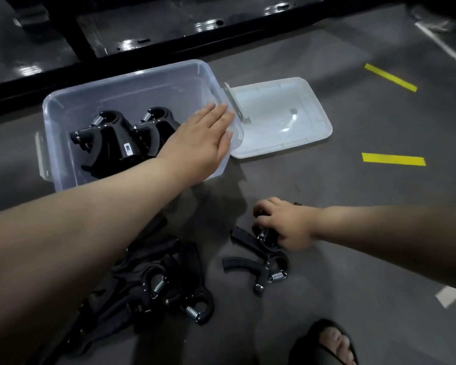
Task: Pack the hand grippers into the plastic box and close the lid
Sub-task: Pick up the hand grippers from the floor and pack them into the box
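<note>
Head camera view, looking down at a dark grey floor (pixel 353 206). A translucent bluish plastic storage box (pixel 132 83) sits open on the floor at upper left. Inside it lie two black hand grippers with silver coil springs (pixel 121 135), side by side. The box's clear plastic lid (pixel 308 114) lies flat on the floor just beside the box's right edge. The left hand (pixel 203 140) stretches flat over the box's right side, fingers straight and held together, holding nothing. The right hand (pixel 284 225), lower right, is curled around the top of one black spring hand gripper (pixel 261 237) on the floor. Another black hand gripper (pixel 261 270) lies just below it. A loose pile of more black hand grippers (pixel 169 283) lies lower left, partly under the left forearm. Two yellow tape strips (pixel 392 159) mark the floor at right. A sandalled foot (pixel 329 343) shows at the bottom edge.
</note>
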